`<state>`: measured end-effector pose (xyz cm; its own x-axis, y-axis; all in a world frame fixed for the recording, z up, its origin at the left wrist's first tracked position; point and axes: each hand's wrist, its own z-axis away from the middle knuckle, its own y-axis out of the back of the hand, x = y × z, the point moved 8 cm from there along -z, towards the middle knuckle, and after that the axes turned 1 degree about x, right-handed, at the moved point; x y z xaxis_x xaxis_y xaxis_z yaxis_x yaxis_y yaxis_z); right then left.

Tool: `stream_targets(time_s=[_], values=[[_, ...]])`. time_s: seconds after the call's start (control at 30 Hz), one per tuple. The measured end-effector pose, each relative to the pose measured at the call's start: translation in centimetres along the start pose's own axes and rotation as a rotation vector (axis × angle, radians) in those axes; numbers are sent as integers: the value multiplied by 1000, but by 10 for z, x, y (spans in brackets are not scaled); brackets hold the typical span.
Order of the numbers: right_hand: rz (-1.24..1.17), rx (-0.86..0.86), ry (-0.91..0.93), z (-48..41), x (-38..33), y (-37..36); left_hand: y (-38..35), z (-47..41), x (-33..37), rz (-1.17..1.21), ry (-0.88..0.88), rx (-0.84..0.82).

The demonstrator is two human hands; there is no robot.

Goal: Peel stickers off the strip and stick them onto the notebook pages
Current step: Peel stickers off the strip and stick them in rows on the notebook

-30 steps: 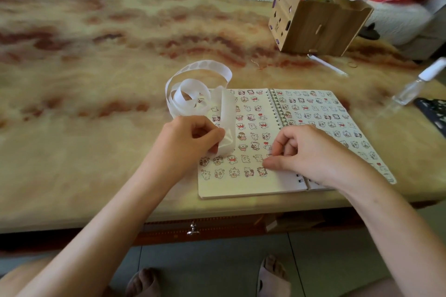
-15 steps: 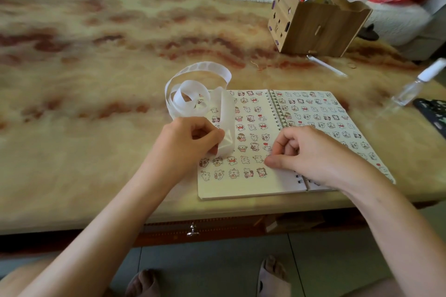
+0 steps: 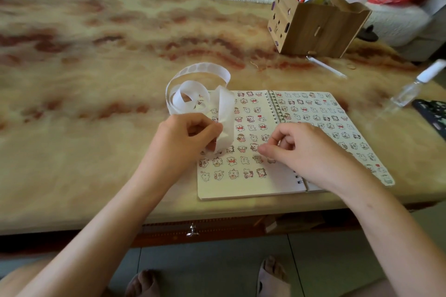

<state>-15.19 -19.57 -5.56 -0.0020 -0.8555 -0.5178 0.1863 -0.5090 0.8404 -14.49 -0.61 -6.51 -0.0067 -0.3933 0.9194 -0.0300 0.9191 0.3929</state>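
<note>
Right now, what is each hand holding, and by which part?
The left hand pinches the sticker strip by its near end, above the notebook. The right hand rests curled on the page, thumb down; whether it holds a sticker cannot be told.

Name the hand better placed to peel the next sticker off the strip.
Right. The left hand grips the white curled sticker strip, steadying it; the right hand rests close by on the spiral notebook's page, not holding the strip.
</note>
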Motion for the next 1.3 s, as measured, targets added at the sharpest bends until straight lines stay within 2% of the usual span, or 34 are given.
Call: stream_targets(time_s=[0.17,0.3,0.43,0.7,1.3], values=[[-344,145,166,-2,-24,0,9,-2,8,150,-59,86],[-627,187,251,-1,-39,-9,13,-3,11,228,-91,124],[-739,219,270,-2,-42,-9,13,-2,12,259,-102,131],[-781,235,311,-7,-44,-9,10,-3,11,339,-63,84],[-685,294,381,-6,-46,-3,6,-1,11,189,-50,-5]])
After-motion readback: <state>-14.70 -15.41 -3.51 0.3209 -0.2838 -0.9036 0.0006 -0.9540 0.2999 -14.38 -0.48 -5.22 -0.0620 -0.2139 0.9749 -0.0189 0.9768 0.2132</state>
